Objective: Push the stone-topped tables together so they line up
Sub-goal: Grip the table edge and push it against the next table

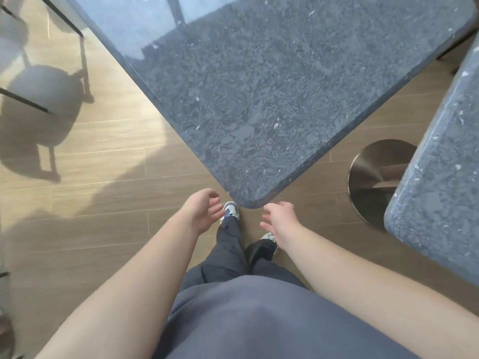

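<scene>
Nearest, both hands hang just short of a rounded corner, holding nothing: the left hand has its fingers loosely curled and slightly apart, the right hand has its fingers spread and relaxed. That corner belongs to the near stone-topped counter, which runs away to the far left. A second stone-topped counter stands to the right, apart from it, bare wooden floor and a round metal base showing between. Polished stone slabs likely weigh a lot, feel slick on top and chip at corners, so flat palms against the thick edges either side of the corner should serve best.
</scene>
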### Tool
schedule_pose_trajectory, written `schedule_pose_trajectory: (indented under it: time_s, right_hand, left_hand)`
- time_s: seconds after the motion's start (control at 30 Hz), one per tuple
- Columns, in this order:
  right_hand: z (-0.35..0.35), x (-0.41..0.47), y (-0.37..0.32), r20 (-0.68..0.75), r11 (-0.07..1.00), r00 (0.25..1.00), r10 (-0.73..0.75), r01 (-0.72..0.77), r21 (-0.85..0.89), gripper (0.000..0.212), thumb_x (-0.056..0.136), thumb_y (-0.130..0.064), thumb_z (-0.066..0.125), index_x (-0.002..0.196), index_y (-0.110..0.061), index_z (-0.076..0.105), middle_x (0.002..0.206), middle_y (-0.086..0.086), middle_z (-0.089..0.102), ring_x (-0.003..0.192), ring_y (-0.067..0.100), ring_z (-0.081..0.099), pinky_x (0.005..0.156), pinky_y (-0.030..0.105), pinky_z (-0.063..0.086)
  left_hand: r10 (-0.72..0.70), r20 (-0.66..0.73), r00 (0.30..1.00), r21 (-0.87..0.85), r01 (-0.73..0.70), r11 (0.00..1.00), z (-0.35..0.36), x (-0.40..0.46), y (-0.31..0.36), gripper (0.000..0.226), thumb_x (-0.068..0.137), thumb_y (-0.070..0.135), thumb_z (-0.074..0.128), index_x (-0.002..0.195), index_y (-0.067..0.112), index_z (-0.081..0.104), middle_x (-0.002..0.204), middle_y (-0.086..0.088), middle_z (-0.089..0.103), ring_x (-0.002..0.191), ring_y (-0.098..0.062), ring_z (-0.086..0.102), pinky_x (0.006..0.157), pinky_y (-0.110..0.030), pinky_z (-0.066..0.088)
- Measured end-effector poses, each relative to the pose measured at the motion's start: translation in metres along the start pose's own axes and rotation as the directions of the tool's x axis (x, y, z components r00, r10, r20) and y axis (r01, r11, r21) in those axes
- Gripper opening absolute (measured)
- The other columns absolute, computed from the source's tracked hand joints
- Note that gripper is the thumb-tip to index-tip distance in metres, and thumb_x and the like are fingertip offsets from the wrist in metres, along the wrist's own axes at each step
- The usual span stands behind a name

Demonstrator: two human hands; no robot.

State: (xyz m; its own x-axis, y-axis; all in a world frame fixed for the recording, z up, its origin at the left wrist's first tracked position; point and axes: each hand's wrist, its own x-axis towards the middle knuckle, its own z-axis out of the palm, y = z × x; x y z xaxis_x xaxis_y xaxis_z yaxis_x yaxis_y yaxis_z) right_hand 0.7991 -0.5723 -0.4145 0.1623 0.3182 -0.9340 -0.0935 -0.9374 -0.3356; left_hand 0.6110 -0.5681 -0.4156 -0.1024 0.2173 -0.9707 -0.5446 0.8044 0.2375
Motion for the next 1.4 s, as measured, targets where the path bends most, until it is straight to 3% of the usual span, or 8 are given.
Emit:
schedule_pose_trajectory:
  time_s: [0.13,0.37,0.43,0.57,0.77,1.0,1.2,1.4]
  right_hand:
    - [0.007,0.008,-0.002,0.068,0.994,0.997,0.038,-0.045,0.096,0.065,0.094,-0.019,0.066,0.148,-0.012,0.029,0.141,0.009,0.048,0.123,0.025,0.053,0.082,0.038,0.055]
    - [0.022,0.025,-0.008,0.149,0.935,0.989,-0.008,-0.046,0.350,0.051,0.093,-0.021,0.068,0.137,-0.008,0.048,0.128,0.011,0.067,0.111,0.025,0.068,0.079,0.037,0.058]
    - [0.030,0.027,-0.007,0.198,0.885,0.980,-0.007,-0.086,0.458,0.043,0.096,-0.018,0.064,0.135,-0.006,0.053,0.127,0.013,0.068,0.112,0.026,0.068,0.091,0.041,0.056]
    - [0.039,0.031,-0.008,0.232,0.822,0.973,-0.004,-0.129,0.555,0.035,0.098,-0.014,0.059,0.131,-0.003,0.056,0.126,0.017,0.067,0.109,0.028,0.067,0.084,0.039,0.056]
    - [0.032,0.038,-0.009,0.233,0.859,0.972,0.044,-0.156,0.487,0.044,0.093,-0.017,0.068,0.133,-0.002,0.056,0.123,0.015,0.070,0.109,0.029,0.069,0.083,0.040,0.058]
    - [0.024,0.042,-0.012,0.287,0.888,0.957,0.044,-0.169,0.428,0.039,0.091,-0.016,0.071,0.127,-0.004,0.060,0.120,0.013,0.071,0.102,0.028,0.071,0.078,0.039,0.059]
    - [0.015,0.041,-0.017,0.301,0.885,0.952,0.060,-0.190,0.425,0.039,0.089,-0.011,0.074,0.125,-0.004,0.062,0.121,0.013,0.070,0.098,0.029,0.070,0.068,0.035,0.057]
    - [-0.038,0.049,-0.020,0.311,0.913,0.948,0.069,-0.185,0.363,0.034,0.088,-0.012,0.074,0.120,-0.004,0.064,0.115,0.012,0.072,0.095,0.028,0.071,0.084,0.042,0.058]
  left_hand:
    - [-0.025,0.205,0.979,-0.107,0.048,0.993,0.010,0.013,0.008,0.027,0.096,0.008,0.050,0.123,0.008,0.054,0.142,-0.014,0.053,0.132,-0.027,0.051,0.112,-0.040,0.041]
    - [0.115,0.318,0.941,-0.081,-0.094,0.992,0.029,0.029,0.012,0.038,0.097,0.017,0.060,0.134,0.010,0.058,0.130,-0.007,0.068,0.119,-0.021,0.064,0.106,-0.038,0.047]
    - [0.110,0.300,0.948,-0.103,-0.082,0.991,0.033,0.031,0.006,0.037,0.098,0.018,0.059,0.133,0.007,0.058,0.130,-0.009,0.067,0.122,-0.023,0.063,0.111,-0.042,0.044]
    - [0.102,0.266,0.958,-0.135,-0.068,0.988,0.042,0.026,0.001,0.023,0.101,0.019,0.056,0.118,0.006,0.063,0.129,-0.012,0.067,0.120,-0.024,0.063,0.110,-0.041,0.044]
    - [0.115,0.152,0.982,-0.102,-0.100,0.990,0.053,0.022,-0.002,0.021,0.102,0.022,0.055,0.113,0.007,0.063,0.122,-0.011,0.069,0.105,-0.021,0.068,0.090,-0.038,0.052]
    - [0.088,-0.024,0.996,-0.091,-0.090,0.992,0.068,0.016,-0.003,0.042,0.098,0.030,0.058,0.132,0.005,0.055,0.135,-0.011,0.062,0.125,-0.028,0.059,0.113,-0.046,0.041]
    - [0.120,-0.114,0.986,-0.080,-0.130,0.988,0.087,-0.003,-0.007,0.020,0.099,0.027,0.054,0.104,0.009,0.060,0.124,-0.011,0.067,0.118,-0.029,0.064,0.109,-0.047,0.044]
    - [0.110,-0.138,0.984,-0.123,-0.127,0.984,0.129,-0.013,-0.041,0.018,0.099,0.026,0.054,0.102,0.009,0.060,0.112,-0.011,0.068,0.108,-0.030,0.065,0.106,-0.047,0.047]
